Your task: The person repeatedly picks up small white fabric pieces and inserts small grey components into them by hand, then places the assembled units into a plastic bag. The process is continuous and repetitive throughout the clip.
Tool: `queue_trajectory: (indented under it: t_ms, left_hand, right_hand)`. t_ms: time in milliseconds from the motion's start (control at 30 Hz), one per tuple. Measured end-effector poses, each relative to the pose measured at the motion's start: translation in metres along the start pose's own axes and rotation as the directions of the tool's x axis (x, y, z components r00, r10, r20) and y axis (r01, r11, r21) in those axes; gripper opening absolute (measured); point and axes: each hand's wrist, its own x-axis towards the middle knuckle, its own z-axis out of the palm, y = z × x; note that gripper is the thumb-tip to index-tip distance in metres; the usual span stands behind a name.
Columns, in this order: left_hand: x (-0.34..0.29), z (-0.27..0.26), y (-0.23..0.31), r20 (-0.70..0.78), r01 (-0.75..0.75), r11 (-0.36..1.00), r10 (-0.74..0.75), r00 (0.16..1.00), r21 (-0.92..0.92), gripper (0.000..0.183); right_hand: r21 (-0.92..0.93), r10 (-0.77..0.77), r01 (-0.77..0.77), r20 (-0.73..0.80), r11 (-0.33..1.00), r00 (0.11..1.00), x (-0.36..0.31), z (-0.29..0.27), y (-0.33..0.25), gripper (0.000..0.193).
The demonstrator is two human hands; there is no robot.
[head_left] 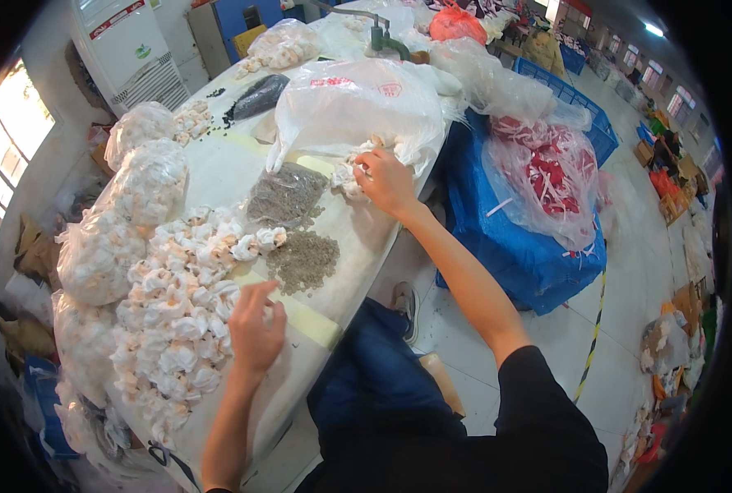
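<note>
My left hand [256,330] hovers at the right edge of a large heap of white, puffy, crumpled fabric pieces [177,316]. Its fingers are bent and apart, and I see nothing in them. Just beyond its fingertips lies a loose pile of small greyish translucent beads [303,261]. Behind that is a clear bag of similar grey beads [287,194]. My right hand [386,182] reaches over a smaller pile of white pieces [351,182] by a white plastic bag [357,103]. Its fingers are bent into a pinch; what they hold, if anything, is too small to tell.
Stuffed clear bags of white pieces [148,177] line the table's left edge. A black bag [259,97] and a green metal hand press [386,41] stand farther back. To the right, a blue-covered stack [505,234] carries a clear bag of red and white strips [547,168].
</note>
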Motion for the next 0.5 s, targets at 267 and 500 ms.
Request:
queue_trajectory:
  t_ms: [267, 500]
  left_hand:
    - [0.004, 0.032, 0.004, -0.030, 0.040, 0.991, -0.044, 0.999, -0.126, 0.032]
    - [0.053, 0.068, 0.029, -0.127, -0.103, 0.978, 0.081, 0.989, -0.179, 0.040]
  right_hand:
    - [-0.075, -0.145, 0.144, -0.012, 0.987, 0.989, 0.021, 0.035, 0.024, 0.021]
    - [0.371, 0.028, -0.110, 0.219, 0.922, 0.975, -0.092, -0.043, -0.089, 0.025]
